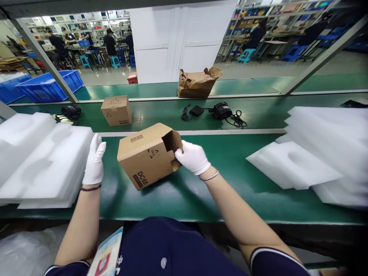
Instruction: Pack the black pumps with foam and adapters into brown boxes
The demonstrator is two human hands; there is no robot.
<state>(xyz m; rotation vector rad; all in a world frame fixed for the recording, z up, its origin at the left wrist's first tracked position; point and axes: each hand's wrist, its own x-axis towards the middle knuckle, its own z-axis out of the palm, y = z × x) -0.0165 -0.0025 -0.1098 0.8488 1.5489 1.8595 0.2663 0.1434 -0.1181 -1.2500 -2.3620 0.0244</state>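
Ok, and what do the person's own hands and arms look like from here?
The left hand and right hand wear white gloves that reach the wrist. A dark, braided-looking bracelet circles the left wrist, a thin silvery bangle the right. The short sleeves are navy with white edging.

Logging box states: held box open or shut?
Open: the box shows its dark inside at the end by the right hand. Contents: cannot tell.
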